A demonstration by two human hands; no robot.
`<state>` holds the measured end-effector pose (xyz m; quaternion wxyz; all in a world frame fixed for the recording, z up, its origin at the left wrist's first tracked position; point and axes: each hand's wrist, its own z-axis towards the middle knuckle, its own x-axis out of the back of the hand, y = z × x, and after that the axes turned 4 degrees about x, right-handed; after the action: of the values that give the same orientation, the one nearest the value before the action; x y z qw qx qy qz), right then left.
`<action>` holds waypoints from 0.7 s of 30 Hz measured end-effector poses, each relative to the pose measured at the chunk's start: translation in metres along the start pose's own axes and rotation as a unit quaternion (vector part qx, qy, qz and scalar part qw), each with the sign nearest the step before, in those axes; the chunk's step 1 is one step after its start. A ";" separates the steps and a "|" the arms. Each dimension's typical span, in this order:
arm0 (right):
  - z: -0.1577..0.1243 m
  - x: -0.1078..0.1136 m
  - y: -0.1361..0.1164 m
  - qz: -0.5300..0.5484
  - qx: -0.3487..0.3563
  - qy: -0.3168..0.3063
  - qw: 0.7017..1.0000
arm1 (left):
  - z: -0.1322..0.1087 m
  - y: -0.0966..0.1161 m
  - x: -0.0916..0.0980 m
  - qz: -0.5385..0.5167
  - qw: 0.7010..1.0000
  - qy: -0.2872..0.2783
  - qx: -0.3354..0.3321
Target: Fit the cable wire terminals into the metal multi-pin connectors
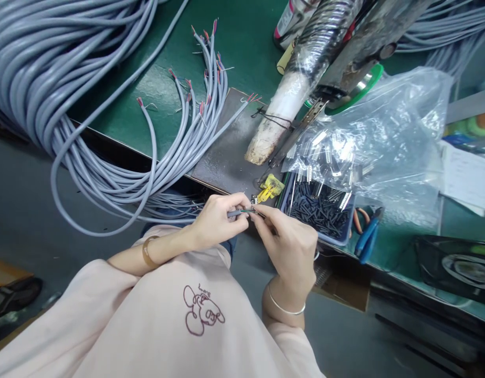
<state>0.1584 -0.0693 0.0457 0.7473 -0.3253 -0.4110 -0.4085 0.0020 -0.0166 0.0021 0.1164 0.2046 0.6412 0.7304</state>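
Observation:
At the front edge of the bench, my left hand (214,223) pinches the end of a grey cable (233,213). Thin wires, one of them green, come out of the cable toward my right hand (292,244). My right fingers are closed at those wires; a small dark piece shows between them, too small to name. Just beyond my fingertips, a yellow holder (272,187) is fixed at the bench edge, with a small metal connector (254,199) at its front. The cable end lies close to this connector; whether they touch cannot be seen.
A large bundle of grey cables (41,63) with stripped ends covers the left. A blue tray (347,231) holds short black tubes (317,210), beside blue-handled pliers (367,239). A plastic bag (384,142) of connectors lies behind. A wrapped white pipe (282,105) juts over the metal plate (222,163).

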 end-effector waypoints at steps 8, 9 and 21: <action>0.001 0.000 -0.003 -0.055 0.034 -0.039 0.997 | 0.000 -0.006 -0.002 0.037 0.999 0.009 -0.028; 0.001 -0.001 -0.004 -0.067 0.042 -0.034 0.996 | 0.000 -0.007 -0.002 0.041 0.999 0.011 -0.032; -0.003 -0.015 -0.005 0.065 -0.100 0.060 0.991 | 0.006 -0.007 0.002 -0.206 0.971 -0.025 0.122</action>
<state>0.1498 -0.0692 0.0319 0.7591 -0.3994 -0.3008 -0.4168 0.0019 -0.0093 -0.0034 0.2547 0.0989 0.7506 0.6015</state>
